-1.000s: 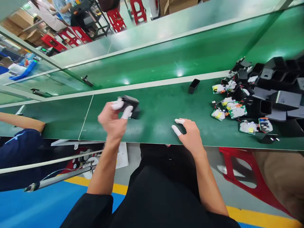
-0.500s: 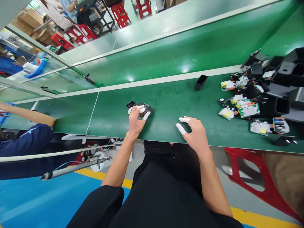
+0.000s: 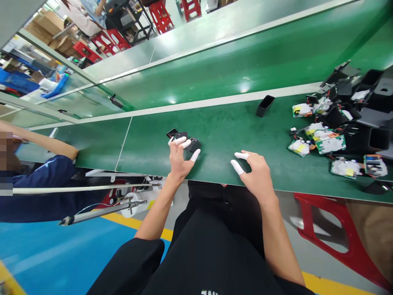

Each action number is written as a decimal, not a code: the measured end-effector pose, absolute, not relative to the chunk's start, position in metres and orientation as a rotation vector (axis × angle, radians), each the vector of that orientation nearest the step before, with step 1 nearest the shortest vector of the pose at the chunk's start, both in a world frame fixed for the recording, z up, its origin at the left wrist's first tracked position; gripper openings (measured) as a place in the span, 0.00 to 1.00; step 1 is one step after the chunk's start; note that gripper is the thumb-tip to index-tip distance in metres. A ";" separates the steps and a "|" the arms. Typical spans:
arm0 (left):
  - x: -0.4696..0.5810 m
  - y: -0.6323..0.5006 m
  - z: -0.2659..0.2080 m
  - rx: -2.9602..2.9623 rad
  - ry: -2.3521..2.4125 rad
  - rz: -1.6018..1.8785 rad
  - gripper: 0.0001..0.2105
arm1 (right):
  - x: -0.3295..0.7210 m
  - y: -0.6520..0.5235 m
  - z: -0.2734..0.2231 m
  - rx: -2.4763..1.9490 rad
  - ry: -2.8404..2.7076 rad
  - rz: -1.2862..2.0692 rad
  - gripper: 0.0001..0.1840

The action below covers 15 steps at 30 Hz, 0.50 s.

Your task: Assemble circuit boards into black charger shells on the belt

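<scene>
My left hand point(image 3: 180, 159), with white finger cots on its fingertips, is just above the near side of a small black plastic housing point(image 3: 194, 145) lying on the green bench. Its thumb and fingers are spread, and the fingertips partly cover the housing and the dark pieces point(image 3: 172, 133) beside it; whether they touch is unclear. To the right, my right hand point(image 3: 257, 172) hovers low over the bench near its front edge. White cots cover its thumb and index finger, which are apart with nothing between them.
An open black rectangular case point(image 3: 265, 106) stands by the bench's back rail. Circuit boards with white filler point(image 3: 330, 144) and black housings point(image 3: 357, 135) pile up at right. Another person's arm point(image 3: 39, 141) reaches in from the left. A red stool point(image 3: 325, 241) stands below the bench.
My left hand has loosened from the black housing, its thumb moving off and its fingers spreading. My right hand keeps nearly the same pose. The view has shifted slightly.
</scene>
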State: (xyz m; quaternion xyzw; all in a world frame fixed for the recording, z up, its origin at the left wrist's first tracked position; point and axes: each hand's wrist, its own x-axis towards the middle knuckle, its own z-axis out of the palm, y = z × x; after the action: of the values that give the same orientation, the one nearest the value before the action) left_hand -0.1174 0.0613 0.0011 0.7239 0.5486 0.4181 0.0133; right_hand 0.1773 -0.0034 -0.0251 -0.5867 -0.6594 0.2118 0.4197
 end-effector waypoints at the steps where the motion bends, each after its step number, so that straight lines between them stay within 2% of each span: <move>1: -0.111 0.055 0.014 2.099 1.670 1.429 0.17 | 0.177 -0.003 -0.025 -1.468 -1.653 0.536 0.17; 4: -0.092 0.034 0.056 1.388 1.295 1.691 0.22 | 0.178 -0.003 -0.026 -1.458 -1.653 0.545 0.14; 8: -0.075 0.016 0.093 0.787 0.908 1.676 0.33 | 0.180 -0.003 -0.027 -1.448 -1.665 0.522 0.13; 11: -0.072 0.014 0.092 0.597 0.972 1.772 0.36 | 0.181 -0.003 -0.029 -1.443 -1.678 0.502 0.14; 15: -0.079 0.016 0.063 0.528 1.166 1.842 0.36 | 0.182 -0.003 -0.030 -1.456 -1.676 0.490 0.16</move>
State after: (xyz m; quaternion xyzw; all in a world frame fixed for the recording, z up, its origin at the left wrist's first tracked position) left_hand -0.0791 0.0156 0.0632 0.2122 0.4683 0.7398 0.4340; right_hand 0.1822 -0.0032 -0.0301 -0.5811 -0.6689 0.1956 0.4203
